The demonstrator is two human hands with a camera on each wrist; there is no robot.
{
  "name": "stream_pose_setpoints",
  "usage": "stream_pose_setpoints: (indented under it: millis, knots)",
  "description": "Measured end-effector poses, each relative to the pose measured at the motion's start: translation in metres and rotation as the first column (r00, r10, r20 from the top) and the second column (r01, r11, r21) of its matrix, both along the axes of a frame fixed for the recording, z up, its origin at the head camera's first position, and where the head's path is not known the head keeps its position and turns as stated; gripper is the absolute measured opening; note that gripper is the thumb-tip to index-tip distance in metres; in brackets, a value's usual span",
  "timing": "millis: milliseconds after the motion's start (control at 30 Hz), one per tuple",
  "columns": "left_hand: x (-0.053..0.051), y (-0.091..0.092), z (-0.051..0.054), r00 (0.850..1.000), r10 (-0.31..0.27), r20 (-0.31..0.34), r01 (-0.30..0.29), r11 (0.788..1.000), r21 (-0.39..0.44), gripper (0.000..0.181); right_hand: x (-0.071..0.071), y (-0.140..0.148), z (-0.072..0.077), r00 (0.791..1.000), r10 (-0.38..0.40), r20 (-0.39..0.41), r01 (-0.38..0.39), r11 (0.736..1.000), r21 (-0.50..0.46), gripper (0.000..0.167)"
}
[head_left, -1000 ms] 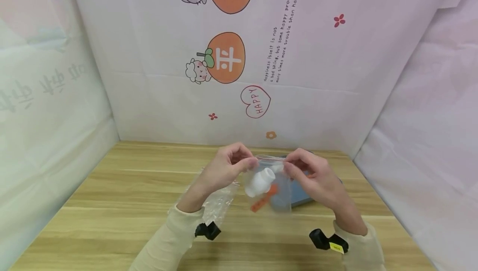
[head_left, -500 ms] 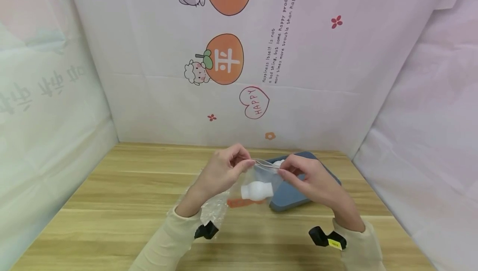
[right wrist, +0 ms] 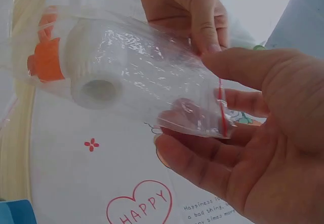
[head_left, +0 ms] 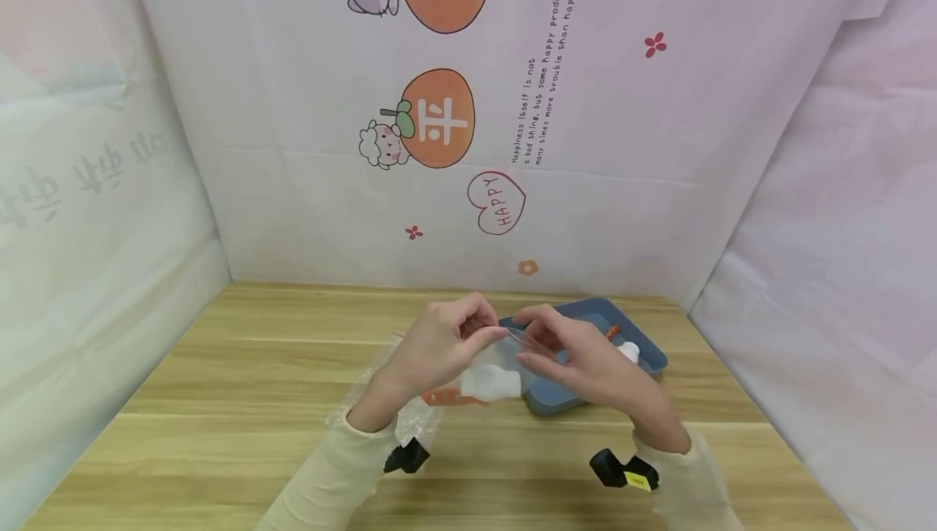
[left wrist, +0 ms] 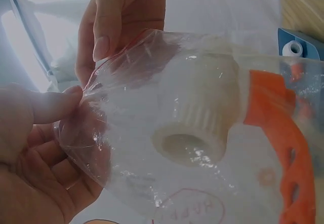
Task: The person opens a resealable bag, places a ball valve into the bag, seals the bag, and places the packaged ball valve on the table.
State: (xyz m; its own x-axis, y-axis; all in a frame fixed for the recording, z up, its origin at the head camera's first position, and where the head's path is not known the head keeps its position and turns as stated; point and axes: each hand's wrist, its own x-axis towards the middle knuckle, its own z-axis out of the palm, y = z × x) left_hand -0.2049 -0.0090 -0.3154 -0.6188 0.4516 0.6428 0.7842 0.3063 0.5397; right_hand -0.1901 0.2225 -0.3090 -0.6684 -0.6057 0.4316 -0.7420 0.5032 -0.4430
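Observation:
In the head view, my left hand (head_left: 442, 344) pinches the mouth edge of a clear zip bag (right wrist: 152, 57) with a red seal line. Inside lie a white plastic piece (left wrist: 195, 110) with a ribbed, hollow end and an orange piece (left wrist: 283, 127) with holes along it. My right hand (head_left: 586, 360) is at the other side of the bag's mouth, its thumb and fingers spread apart. The right wrist view has its fingers (right wrist: 202, 168) partly behind the film, loosely bent. How firmly they touch the film, I cannot tell.
A blue tray (head_left: 552, 398) lies behind my right hand, bearing a white piece (head_left: 629, 350) and an orange piece (head_left: 612, 332). Crumpled clear plastic (head_left: 420, 421) lies on the wooden table (head_left: 220, 401) under my left forearm. Printed cloth (head_left: 586, 214) hangs at the back.
The bag has swung left, its contents now lower and nearer my left hand. My right hand has shifted left and spread its fingers, uncovering more of the tray.

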Motion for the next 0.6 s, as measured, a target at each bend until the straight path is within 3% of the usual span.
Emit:
stream_pose_setpoints:
  millis: [233,600]
  knots:
    - [0.0012,0.0046,-0.0014,1.0,-0.029,-0.013,0.028,0.999,-0.042,0.011,-0.0038,-0.0042,-0.0072,0.992,0.027,-0.121,-0.037,0.996,-0.083,0.011]
    - [0.0032,0.005,-0.0021,0.998,-0.053,-0.027,0.052,0.998,-0.042,0.011,-0.004,-0.0089,-0.0075,0.99,0.069,-0.127,-0.08,0.993,-0.084,0.012]
